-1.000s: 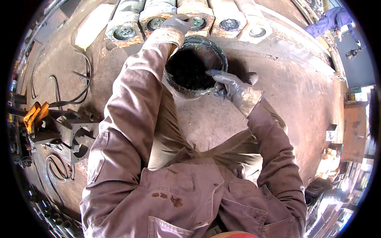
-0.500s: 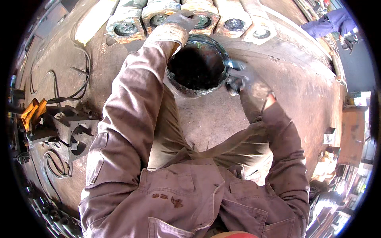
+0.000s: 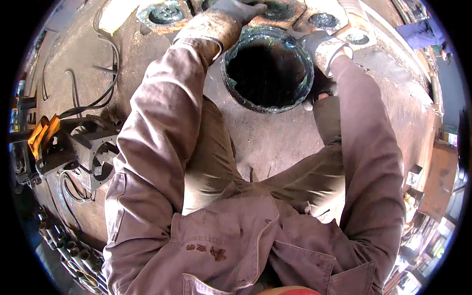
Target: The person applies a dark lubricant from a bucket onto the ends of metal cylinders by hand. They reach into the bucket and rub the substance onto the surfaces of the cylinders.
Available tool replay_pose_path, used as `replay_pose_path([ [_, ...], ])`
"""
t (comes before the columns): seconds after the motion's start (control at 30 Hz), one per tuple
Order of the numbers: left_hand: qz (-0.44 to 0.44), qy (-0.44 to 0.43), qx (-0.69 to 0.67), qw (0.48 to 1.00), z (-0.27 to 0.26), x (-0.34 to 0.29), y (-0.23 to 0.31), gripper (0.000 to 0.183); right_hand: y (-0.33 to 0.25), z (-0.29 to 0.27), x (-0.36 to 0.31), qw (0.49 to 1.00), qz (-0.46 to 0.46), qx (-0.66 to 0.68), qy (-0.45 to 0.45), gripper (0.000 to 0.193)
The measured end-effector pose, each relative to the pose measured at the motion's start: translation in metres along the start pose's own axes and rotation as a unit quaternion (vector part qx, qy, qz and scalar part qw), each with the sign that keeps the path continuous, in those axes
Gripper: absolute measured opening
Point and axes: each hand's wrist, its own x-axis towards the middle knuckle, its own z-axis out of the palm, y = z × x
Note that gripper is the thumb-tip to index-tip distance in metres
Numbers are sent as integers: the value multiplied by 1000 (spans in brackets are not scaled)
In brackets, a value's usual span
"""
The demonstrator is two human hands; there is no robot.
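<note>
A row of heavy metal pieces with blocky ends runs along the top, each end having a round recess smeared with dark grease. My left hand, in a dirty grey work glove, rests on this row with a finger stretched toward the recess beside it. Below the row stands a round bucket with a grimy, dark-coated rim and a black interior. My right hand, also gloved, is at the bucket's far right rim, close to the blocks. Its fingers are mostly hidden, and anything in them does not show.
Black cables loop over the floor at the left, near a dark metal bracket and a yellow-orange piece. Several pipes lie at the lower left. A person in blue clothing is at the far right, above a brown box.
My right hand has moved forward from beside the bucket to its far right rim. My left hand stays on the row. The whole view has shifted, so bucket and blocks appear farther right and higher.
</note>
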Motion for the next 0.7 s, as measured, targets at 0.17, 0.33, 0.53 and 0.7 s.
replay_pose_path([
  [0.17, 1, -8, 28, 1000, -7, 8, 5, 59, -7, 24, -20, 982, 40, 176, -57, 34],
  [0.33, 43, -34, 86, 995, -11, 13, -3, 54, -42, 8, -80, 940, 32, 329, -90, 38],
  [0.53, 139, 35, 95, 985, -14, 3, 10, 50, -109, 4, -116, 929, 54, 350, -103, 32],
  [0.7, 144, 86, 123, 978, -13, -11, 33, 48, -157, -1, -111, 927, 32, 334, -170, 38],
])
